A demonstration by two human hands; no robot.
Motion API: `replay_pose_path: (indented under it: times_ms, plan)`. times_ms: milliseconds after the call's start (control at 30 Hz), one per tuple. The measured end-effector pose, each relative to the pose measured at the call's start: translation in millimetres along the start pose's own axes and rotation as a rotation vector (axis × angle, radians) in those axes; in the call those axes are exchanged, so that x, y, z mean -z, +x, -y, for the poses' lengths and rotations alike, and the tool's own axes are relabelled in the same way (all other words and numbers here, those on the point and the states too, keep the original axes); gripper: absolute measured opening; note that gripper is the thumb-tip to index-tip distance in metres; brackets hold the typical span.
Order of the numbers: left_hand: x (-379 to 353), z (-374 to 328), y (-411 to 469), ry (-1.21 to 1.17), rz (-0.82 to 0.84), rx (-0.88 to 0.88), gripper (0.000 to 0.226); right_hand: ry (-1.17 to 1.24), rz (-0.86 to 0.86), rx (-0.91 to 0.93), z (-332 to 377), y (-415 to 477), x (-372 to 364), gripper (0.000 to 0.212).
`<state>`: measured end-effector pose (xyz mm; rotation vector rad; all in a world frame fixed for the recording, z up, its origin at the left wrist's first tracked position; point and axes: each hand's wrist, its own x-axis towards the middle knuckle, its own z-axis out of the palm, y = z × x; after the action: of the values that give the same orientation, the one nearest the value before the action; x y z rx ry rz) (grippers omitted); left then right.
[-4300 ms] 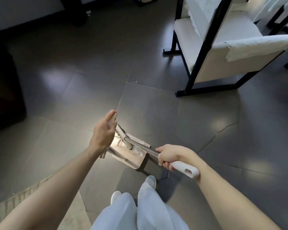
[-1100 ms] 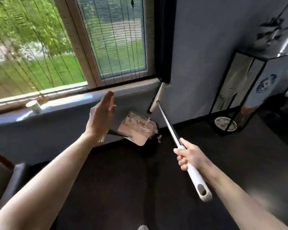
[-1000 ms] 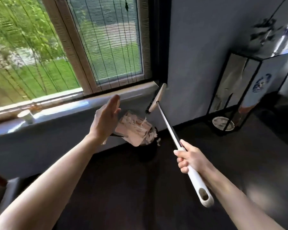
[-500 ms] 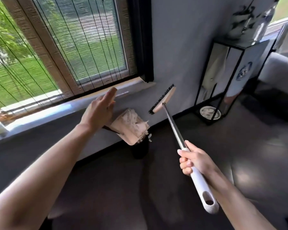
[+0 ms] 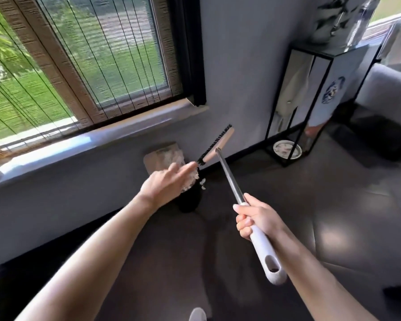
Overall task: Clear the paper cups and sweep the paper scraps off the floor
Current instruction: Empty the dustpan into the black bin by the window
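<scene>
Our right fingers [image 5: 242, 222] curl round the white-handled metal broom [image 5: 229, 177]; our left fingers [image 5: 183, 170] lie straight, white paper scraps [image 5: 191, 179] just beneath them, above a black bin [image 5: 189, 200] on glossy dark floor tiles [image 5: 333, 205].

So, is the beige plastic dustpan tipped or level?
Tipped: the dustpan stands steeply above the black round bin, white paper scraps spilling at its lower edge.

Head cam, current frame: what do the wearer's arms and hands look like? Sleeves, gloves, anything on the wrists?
Both are bare. The left forearm and right forearm show no sleeve up to the frame edge. The left hand and right hand wear no gloves. No watch, band or ring is visible, though the left hand is motion-blurred. No cables or markings.
</scene>
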<state>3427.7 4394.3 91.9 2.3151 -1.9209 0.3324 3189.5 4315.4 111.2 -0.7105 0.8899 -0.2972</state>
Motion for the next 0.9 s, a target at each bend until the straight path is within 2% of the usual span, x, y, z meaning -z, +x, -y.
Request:
replay_pose_path:
  times_ms: [67,167,333,367,433,533,633,733,900]
  plan:
    - [-6,-20,-1,-0.18,0.151,0.043,0.059,-0.011,0.02,-0.006,4,1,2,0.068]
    - [-8,-39,0,-0.525,0.338,0.253,0.071,-0.017,0.038,0.004,10,-2,10,0.068]
    - [-25,-52,1,-0.829,0.434,0.569,0.096,-0.069,0.038,0.03,12,-9,22,0.07]
    - [-28,-55,2,-0.816,0.459,0.593,0.097,-0.07,0.034,0.035,12,-10,23,0.071]
    - [-34,-60,3,-0.642,0.507,0.578,0.091,-0.072,0.022,0.047,11,-9,26,0.072]
    - [-38,-68,2,-0.349,0.477,0.49,0.073,-0.09,0.009,0.055,8,-6,29,0.073]
    - [-38,-74,2,-0.175,0.515,0.373,0.067,-0.093,0.001,0.058,5,-2,31,0.074]
    - [-41,-79,0,-0.041,0.527,0.275,0.065,-0.088,0.004,0.051,4,-2,34,0.073]
    - [-39,-78,-12,0.05,0.54,0.193,0.064,-0.053,0.033,0.022,4,-4,41,0.072]
